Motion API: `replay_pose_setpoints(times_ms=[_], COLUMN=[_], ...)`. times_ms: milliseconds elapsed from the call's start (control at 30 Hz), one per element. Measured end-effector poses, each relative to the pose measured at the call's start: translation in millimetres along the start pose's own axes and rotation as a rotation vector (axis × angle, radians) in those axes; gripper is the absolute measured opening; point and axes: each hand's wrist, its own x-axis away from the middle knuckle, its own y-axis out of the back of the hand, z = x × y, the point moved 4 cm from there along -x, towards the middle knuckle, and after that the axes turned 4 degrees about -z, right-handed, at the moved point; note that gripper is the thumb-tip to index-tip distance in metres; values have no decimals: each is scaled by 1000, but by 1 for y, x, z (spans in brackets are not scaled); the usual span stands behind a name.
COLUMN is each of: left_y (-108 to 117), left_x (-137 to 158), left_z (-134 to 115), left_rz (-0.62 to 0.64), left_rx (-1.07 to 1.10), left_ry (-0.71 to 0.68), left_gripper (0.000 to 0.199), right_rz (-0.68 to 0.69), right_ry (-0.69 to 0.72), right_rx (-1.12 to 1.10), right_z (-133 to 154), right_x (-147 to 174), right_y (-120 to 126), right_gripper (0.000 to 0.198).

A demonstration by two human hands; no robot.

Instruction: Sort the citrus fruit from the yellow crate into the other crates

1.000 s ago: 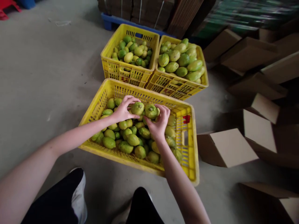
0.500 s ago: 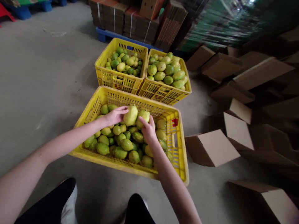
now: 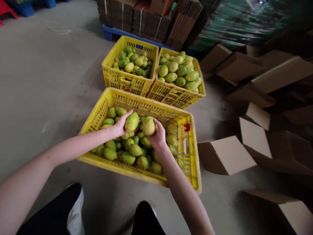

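Both held lemons have turned and drawn slightly apart since half a second ago, the left one now showing a greener side. Left hand: one green-yellow lemon, tilted, cradled against the palm, thumb along its upper side, other fingers mostly hidden behind it. Right hand: one paler lemon, gripped from its right, thumb along that side, remaining fingers largely hidden. Position of the pair: over the front crate, toward its far edge, side by side with a narrow gap. Front crate: yellow plastic, slotted walls, red tag by the far right corner; loose lemons in green and yellow lie below the hands, from the left end to near the right end. Beyond its far edge: left rear crate and right rear crate, both yellow, standing together, each holding lemons; those in the right one heaped up to its rim. Behind these: strapped flat cardboard on a blue pallet. Off the front crate's right edge: cardboard cartons, several, on the floor.
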Motion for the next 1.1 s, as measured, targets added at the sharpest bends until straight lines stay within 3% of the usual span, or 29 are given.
replay_pose_setpoints(times_ms=[200,500,600,700,867,1000,1100], left_y=[-9,-1,3,4,-1,-4,-4], left_x=[3,-5,-9,-8,-3,2,6], left_z=[-5,-10,-9,-10,-12,-18,-19], left_rz=[140,103,52,0,40,59,52], left_rx=[97,30,13,72,210,209,177], left_ry=[30,-85,-132,-171,-67,-123,-120], left_gripper=[47,26,21,27,43,37,30], right_rz=[40,92,48,-40,-52,-53,30], right_ry=[-94,-78,-87,-78,-97,-170,-217], right_rx=[3,2,-2,-48,-36,-15,-45], right_z=[1,5,5,5,5,4,4], right_x=[2,11,12,11,8,7,8], right_y=[0,-6,-8,-7,-5,-2,-3], right_gripper=[21,14,13,19,24,29,27])
